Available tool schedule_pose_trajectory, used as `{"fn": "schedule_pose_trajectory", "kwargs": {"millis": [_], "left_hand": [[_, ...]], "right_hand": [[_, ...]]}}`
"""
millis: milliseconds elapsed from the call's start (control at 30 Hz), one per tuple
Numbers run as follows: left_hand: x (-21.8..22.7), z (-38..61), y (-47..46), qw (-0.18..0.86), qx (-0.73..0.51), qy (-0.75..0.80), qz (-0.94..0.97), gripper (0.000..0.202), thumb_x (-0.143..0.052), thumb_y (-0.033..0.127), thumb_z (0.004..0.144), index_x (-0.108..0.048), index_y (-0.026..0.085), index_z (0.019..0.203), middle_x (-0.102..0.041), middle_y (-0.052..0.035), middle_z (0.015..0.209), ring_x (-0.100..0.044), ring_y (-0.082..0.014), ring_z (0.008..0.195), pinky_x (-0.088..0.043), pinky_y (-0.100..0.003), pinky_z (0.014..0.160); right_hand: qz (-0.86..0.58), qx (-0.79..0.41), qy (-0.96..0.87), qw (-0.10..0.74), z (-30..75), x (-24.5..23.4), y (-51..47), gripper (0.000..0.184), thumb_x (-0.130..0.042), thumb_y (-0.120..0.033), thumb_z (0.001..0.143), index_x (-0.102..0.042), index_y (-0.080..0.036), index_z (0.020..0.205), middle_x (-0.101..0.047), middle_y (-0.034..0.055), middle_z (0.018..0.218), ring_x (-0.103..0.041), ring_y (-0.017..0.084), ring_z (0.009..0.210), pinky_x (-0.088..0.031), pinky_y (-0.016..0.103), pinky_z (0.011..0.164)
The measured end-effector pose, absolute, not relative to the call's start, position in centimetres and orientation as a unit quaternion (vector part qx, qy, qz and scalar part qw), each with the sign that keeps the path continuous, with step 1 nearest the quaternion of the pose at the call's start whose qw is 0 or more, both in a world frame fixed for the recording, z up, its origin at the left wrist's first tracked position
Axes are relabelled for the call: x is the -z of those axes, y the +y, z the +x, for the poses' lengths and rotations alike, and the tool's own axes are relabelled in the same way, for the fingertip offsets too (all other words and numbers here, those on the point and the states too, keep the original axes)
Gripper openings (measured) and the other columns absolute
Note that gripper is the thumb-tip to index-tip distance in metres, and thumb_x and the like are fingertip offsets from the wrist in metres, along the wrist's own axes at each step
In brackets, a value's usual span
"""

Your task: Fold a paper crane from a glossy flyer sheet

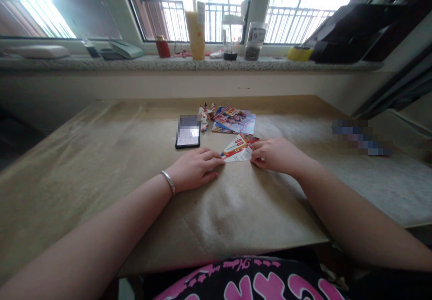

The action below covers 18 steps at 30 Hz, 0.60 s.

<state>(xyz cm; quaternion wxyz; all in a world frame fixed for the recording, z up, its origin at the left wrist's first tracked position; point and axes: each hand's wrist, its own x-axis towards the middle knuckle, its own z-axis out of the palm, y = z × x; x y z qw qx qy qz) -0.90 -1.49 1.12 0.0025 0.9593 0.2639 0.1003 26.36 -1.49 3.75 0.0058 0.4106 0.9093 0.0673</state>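
Observation:
A folded piece of printed paper (238,150), white with red and yellow areas, lies on the table between my two hands. It has a roughly triangular shape. My left hand (194,167), with a silver bracelet at the wrist, lies fairly flat; its fingertips touch the paper's left corner. My right hand (275,154) has its fingers curled in and pinches the paper's right corner. Just beyond the left hand is a phone (188,132) with a lit, partly blurred screen. A small folded paper figure (205,116) stands beside the phone.
Several colourful printed sheets (236,120) lie behind the folded paper. A blurred flat item (361,138) is at the table's right. On the windowsill (135,64) stand a tall yellow-filled cup (196,30), a red container (163,47), two clear containers and a black bag-like object (351,34).

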Motion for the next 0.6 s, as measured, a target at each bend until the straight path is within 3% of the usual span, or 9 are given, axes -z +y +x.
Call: {"fn": "schedule_pose_trajectory", "kwargs": {"millis": [600], "left_hand": [[-1.2,-1.0,-1.4,0.013,-0.103,0.264,0.959,0.033,-0.049,0.03,0.09,-0.056,0.022,0.121,-0.058,-0.0073,0.12,-0.052,-0.0205,0.11,-0.046,-0.037,0.094]], "right_hand": [[0.448,-0.014,0.894,0.019,27.7,-4.1,-1.2,0.018,-0.056,-0.017,0.073,-0.072,-0.027,0.072,-0.07,-0.0036,0.089,-0.059,0.011,0.073,-0.028,0.023,0.052]]}}
